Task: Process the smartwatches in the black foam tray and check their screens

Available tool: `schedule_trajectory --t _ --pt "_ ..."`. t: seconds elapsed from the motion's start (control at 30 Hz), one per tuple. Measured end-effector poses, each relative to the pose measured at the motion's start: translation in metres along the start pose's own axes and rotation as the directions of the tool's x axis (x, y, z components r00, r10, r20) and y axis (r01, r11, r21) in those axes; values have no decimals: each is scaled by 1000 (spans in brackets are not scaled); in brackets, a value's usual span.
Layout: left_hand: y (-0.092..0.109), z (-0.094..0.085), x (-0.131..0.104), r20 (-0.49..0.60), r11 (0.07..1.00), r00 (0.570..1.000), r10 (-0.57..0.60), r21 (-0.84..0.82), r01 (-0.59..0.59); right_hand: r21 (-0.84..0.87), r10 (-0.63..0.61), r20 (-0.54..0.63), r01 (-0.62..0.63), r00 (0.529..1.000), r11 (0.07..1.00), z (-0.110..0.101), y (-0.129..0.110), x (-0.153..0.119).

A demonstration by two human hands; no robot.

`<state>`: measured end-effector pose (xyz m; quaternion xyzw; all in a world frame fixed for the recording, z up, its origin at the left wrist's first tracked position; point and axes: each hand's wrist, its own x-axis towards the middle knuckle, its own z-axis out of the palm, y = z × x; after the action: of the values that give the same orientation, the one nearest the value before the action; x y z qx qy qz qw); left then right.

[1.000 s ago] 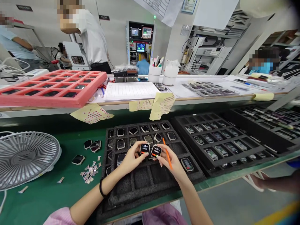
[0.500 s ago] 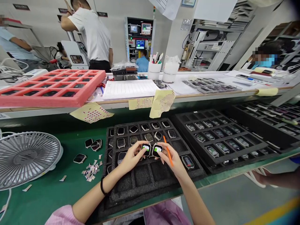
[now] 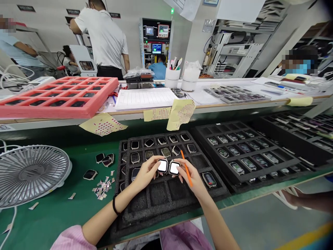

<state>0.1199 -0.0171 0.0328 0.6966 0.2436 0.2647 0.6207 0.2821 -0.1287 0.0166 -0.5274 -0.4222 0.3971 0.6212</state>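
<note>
My left hand [image 3: 147,172] grips a strapless smartwatch [image 3: 163,165] by its edges, thumb at the screen's side. Close beside it, my right hand [image 3: 191,173] holds a second smartwatch [image 3: 174,168]. Both screens glow plain white. An orange stick-like tool [image 3: 186,170] is also tucked between the fingers of my right hand. Below both hands lies a black foam tray [image 3: 158,194] with square pockets, several of them holding watch bodies. One watch [image 3: 209,179] with a lit, partly red screen sits in a pocket right of my right hand.
A fan [image 3: 33,175] stands at the left on the green mat. Near it lie loose watches [image 3: 90,174] and a heap of small strips [image 3: 102,189]. More black trays [image 3: 234,152] extend right. A raised shelf holds a pink foam tray [image 3: 104,90] and papers [image 3: 145,99]. People stand beyond.
Both held watch screens have turned from a picture with green and white to plain white. My hands keep nearly the same pose; the whole view has shifted slightly.
</note>
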Motion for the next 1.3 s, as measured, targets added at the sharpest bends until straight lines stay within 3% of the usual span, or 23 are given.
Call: schedule_trajectory --t 0.6,0.97,1.3 --pt "3 0 1 -108 1000 994 5 26 -2 0 34 -114 -34 993 999 0 -1 2" --pt "-2 0 1 -30 994 998 46 102 -43 45 27 -58 -24 998 999 1 -4 2" --pt "-1 0 3 -109 998 994 5 60 1 18 52 -140 -50 989 999 -2 3 3"
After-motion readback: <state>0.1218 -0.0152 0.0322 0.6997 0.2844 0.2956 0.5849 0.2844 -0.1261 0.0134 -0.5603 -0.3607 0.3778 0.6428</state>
